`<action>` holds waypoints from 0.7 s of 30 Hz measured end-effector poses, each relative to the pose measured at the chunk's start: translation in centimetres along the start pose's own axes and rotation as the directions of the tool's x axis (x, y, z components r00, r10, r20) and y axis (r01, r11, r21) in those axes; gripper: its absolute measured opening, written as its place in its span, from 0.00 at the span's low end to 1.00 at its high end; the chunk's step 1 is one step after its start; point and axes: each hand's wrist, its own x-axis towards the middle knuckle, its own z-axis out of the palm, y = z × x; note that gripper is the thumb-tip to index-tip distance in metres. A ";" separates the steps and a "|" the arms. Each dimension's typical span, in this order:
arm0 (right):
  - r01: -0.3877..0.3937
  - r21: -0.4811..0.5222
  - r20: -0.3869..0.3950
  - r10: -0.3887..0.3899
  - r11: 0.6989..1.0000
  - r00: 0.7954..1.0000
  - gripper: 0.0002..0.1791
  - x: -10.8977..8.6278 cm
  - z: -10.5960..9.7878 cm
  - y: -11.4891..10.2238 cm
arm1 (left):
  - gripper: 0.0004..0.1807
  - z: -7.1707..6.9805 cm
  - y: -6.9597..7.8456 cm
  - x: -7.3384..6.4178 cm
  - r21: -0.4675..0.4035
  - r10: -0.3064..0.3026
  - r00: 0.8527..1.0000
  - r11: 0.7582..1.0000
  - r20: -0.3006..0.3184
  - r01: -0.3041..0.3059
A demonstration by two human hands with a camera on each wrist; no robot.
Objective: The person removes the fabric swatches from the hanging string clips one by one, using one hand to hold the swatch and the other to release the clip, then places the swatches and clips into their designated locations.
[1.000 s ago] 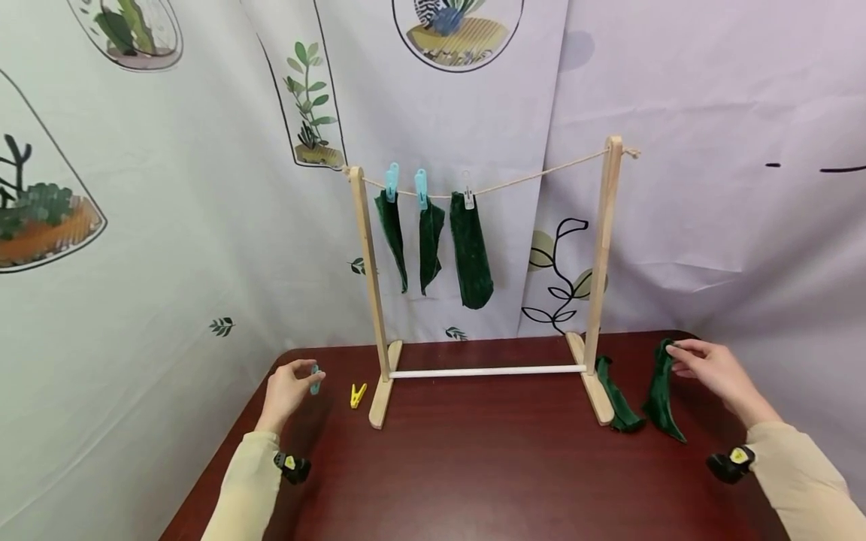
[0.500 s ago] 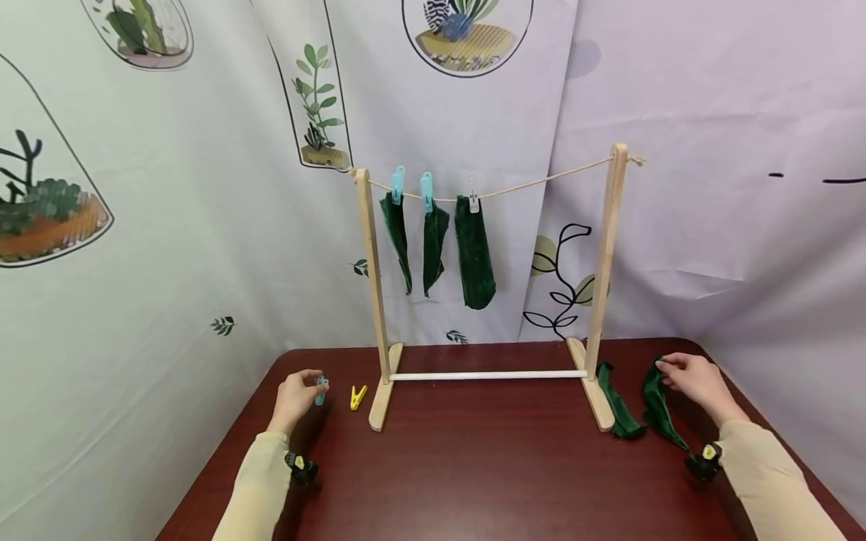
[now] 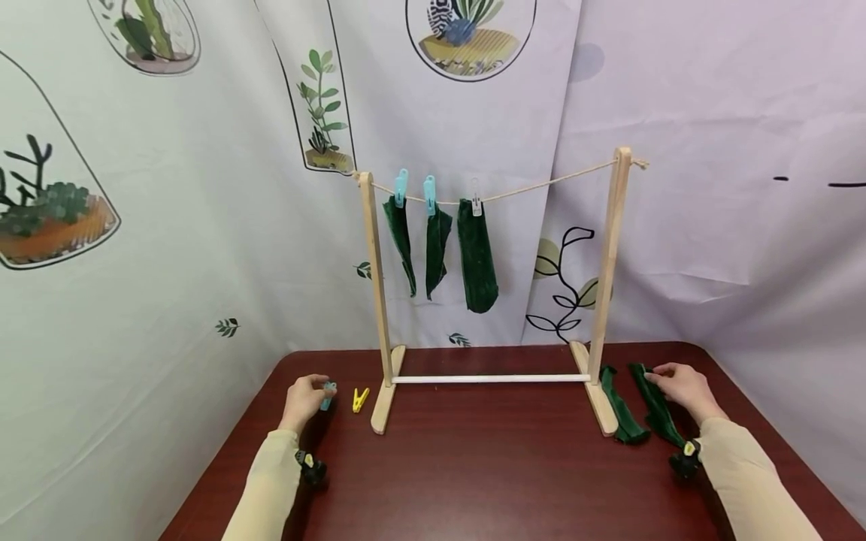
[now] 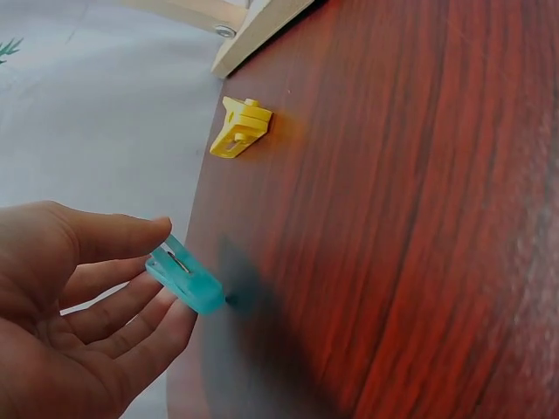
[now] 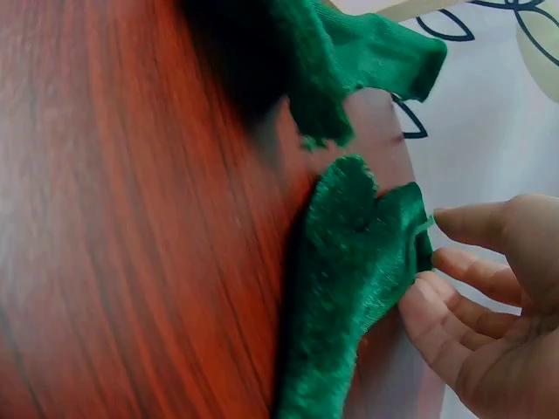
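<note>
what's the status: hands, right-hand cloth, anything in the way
Left hand pinching blue clip. Right hand at far end of green cloth, grip unclear. Second green cloth alongside, by rack foot. Nothing visibly blocking.

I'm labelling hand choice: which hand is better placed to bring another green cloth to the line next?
Probably the right hand: it is at the far end of a green cloth. The left hand, beyond the wooden rack, pinches a blue clip.

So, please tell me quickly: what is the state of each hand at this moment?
Left hand: closed, holding a blue clothespin.
Right hand: at a green cloth's edge; whether it grips cannot be told.
</note>
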 end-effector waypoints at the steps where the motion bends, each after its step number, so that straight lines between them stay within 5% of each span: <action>1: -0.001 -0.011 -0.005 0.001 1.000 1.000 0.30 0.1 0.1 -0.1 | 0.21 0.1 0.0 0.0 0.000 -0.003 1.000 1.000 0.001 0.003; 21: 0.077 -0.080 0.001 -0.077 0.994 0.997 0.17 0.6 1.4 -0.1 | 0.20 1.5 -0.3 0.2 0.022 0.005 0.999 1.000 -0.046 -0.004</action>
